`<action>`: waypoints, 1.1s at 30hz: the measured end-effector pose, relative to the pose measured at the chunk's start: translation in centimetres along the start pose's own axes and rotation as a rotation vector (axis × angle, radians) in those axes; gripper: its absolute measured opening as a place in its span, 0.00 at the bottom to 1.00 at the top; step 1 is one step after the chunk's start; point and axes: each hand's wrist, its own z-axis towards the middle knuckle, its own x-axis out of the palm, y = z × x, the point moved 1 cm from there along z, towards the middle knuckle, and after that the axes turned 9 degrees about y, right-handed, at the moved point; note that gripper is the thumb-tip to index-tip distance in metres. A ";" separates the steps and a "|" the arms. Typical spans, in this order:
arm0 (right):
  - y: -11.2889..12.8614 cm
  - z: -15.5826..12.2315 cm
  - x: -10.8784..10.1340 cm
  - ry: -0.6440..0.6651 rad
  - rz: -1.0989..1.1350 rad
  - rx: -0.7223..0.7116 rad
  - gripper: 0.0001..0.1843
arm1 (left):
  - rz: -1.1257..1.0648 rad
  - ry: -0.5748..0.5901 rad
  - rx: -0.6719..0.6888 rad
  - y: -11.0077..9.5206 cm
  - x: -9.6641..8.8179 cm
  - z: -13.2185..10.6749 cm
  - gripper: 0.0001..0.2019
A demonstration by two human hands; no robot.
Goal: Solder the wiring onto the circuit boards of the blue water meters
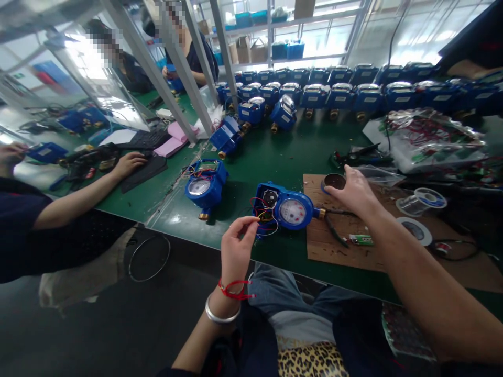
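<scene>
We note that the left hand (240,235) has thumb and forefinger pressed together, pinching at the thin multicoloured wires (264,214); we cannot tell which strand is between the fingertips. The right hand (356,192) is partly spread, its thumb and forefinger at the shallow round tin with a dark interior (335,182); we cannot tell whether it grips the rim.

Between the hands lies the blue plastic meter with a round white dial (286,210). Its long axis runs left to right: the open wiring compartment is at the left end, the brass threaded fitting (322,213) at the right. The left hand is nearer, just beside the compartment's near left corner. The right hand sits to the right of the meter and farther back, apart from it.

Under the tin we see the brown cardboard sheet (322,247). Right of the meter lie the black cable (335,229), the green-and-white cylinder (361,240) and the spool of silvery wire (422,201).

To the left stands a second blue meter (206,187). At the far side, blue meters (314,96) form rows. At far left, a co-worker's hand (131,162) rests on the black mat (147,172).
</scene>
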 end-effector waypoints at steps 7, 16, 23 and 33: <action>-2.3 1.3 3.1 0.134 -0.053 0.026 0.55 | -0.152 -0.056 -0.051 -0.1 0.5 0.4 0.11; 5.0 -2.7 -3.2 -0.112 0.088 -0.248 0.48 | -0.128 -0.038 -0.042 -0.5 0.2 0.4 0.11; 13.5 -8.6 -6.3 0.076 0.113 -0.708 0.47 | -0.232 -0.079 -0.030 -0.5 0.7 0.6 0.11; 14.6 -10.2 -4.3 0.202 0.119 -0.859 0.33 | -0.045 -0.053 0.038 -1.4 0.8 -0.1 0.07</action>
